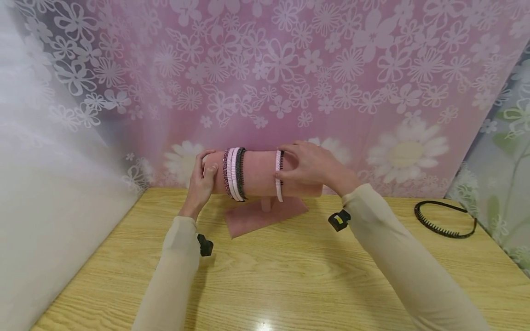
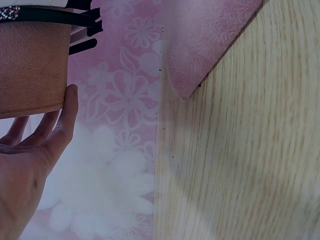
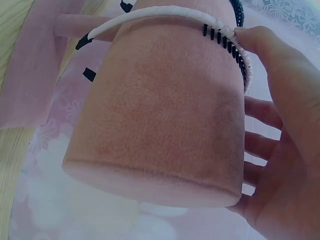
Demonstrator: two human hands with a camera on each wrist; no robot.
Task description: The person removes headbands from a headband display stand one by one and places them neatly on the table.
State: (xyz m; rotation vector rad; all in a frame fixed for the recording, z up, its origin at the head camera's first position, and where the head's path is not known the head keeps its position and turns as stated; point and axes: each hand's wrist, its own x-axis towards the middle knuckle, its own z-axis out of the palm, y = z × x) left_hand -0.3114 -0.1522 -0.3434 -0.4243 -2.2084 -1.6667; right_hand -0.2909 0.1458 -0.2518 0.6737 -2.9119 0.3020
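Observation:
A pink plush roll-shaped headband stand (image 1: 258, 172) stands on the table, its roll lying crosswise above a flat base (image 1: 265, 218). My left hand (image 1: 203, 181) grips the roll's left end, thumb in front; its fingers (image 2: 65, 120) lie around the end. A pale pink headband (image 1: 279, 184) with black teeth sits right of the roll's middle. My right hand (image 1: 312, 165) holds that headband, with the thumb (image 3: 255, 40) against its edge and the other fingers partly hidden behind the roll. Left of it sit several headbands (image 1: 234, 174) side by side: glittery purple, pale pink and dark.
A black toothed headband (image 1: 445, 220) lies on the wooden table (image 1: 269, 271) at the far right. A pink flowered curtain (image 1: 290, 78) hangs right behind the stand, and white cloth (image 1: 54, 184) borders the left side.

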